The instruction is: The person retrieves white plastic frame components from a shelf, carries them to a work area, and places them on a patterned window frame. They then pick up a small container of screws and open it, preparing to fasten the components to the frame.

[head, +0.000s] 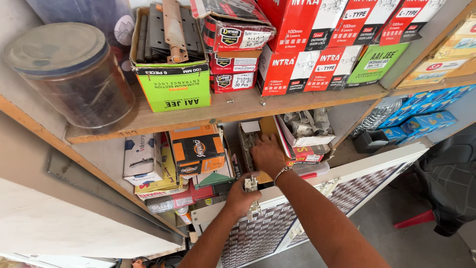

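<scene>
My left hand (241, 194) grips a small silvery metal hinge (251, 184) at the top edge of a white-framed patterned panel (367, 184). My right hand (267, 153), with a metal bracelet at the wrist, reaches into an open cardboard box (246, 133) on the lower shelf; its fingers are inside the box and what they touch is hidden. Another hinge (327, 187) is fixed further along the panel's edge.
The wooden upper shelf (238, 106) carries red and green hardware boxes, an open green box of dark hinges (168, 37) and a dusty round jar (69, 69). Stacked small boxes (198, 149) and a box of metal fittings (307, 129) crowd the lower shelf. Blue packets (426, 116) lie at right.
</scene>
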